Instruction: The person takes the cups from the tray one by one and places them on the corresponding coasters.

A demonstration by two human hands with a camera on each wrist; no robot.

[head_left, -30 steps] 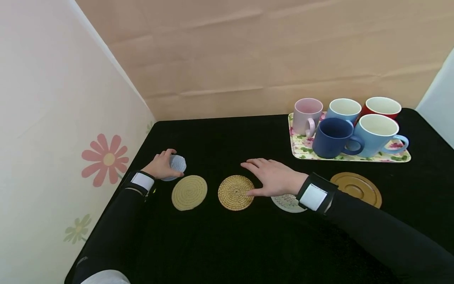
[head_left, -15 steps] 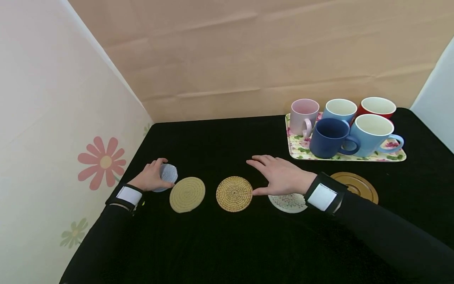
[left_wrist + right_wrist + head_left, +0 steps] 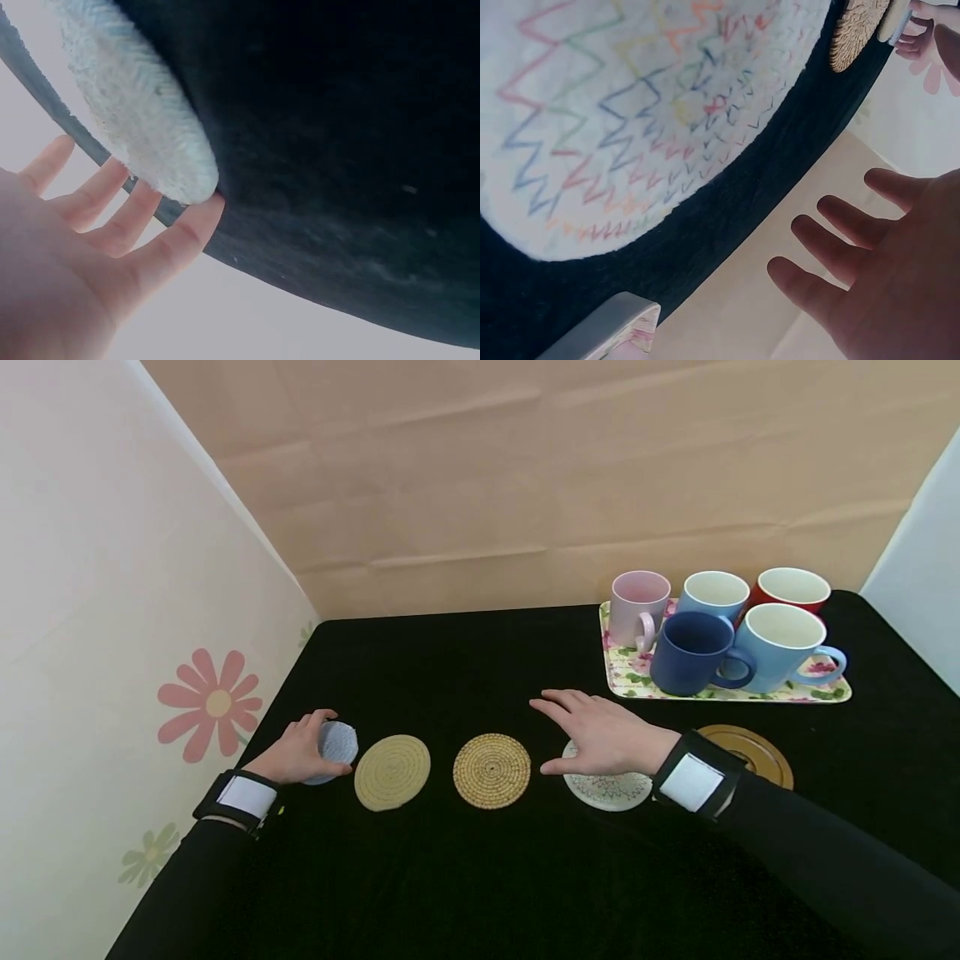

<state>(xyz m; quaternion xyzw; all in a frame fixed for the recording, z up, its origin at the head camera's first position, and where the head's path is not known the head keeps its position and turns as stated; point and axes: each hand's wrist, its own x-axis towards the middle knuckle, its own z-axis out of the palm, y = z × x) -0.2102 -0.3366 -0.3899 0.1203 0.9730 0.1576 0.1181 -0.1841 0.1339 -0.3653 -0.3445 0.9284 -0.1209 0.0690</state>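
At the left end of the row my left hand (image 3: 294,752) grips a small pale blue coaster (image 3: 337,742), thumb and fingers spread about its rim. In the left wrist view, fingertips meet the edge of this textured coaster (image 3: 142,97). My right hand (image 3: 611,737) hovers with its fingers spread, holding nothing, and partly covers a white coaster (image 3: 609,793). The right wrist view shows coloured zigzag lines on that white coaster (image 3: 652,112), with the fingers apart from it. A woven tan coaster (image 3: 492,771) and a pale straw coaster (image 3: 392,772) lie between the hands.
A flowered tray (image 3: 626,677) at the back right bears a pink mug (image 3: 633,610), a navy mug (image 3: 686,656), two light blue mugs and a red mug (image 3: 813,603). A brown round coaster (image 3: 757,752) lies partly behind the right forearm. A flower-patterned wall (image 3: 217,860) borders the left.
My left hand has moved left and slightly nearer with the pale blue coaster. My right hand has shifted right, from over the woven tan coaster's edge to over the white one.
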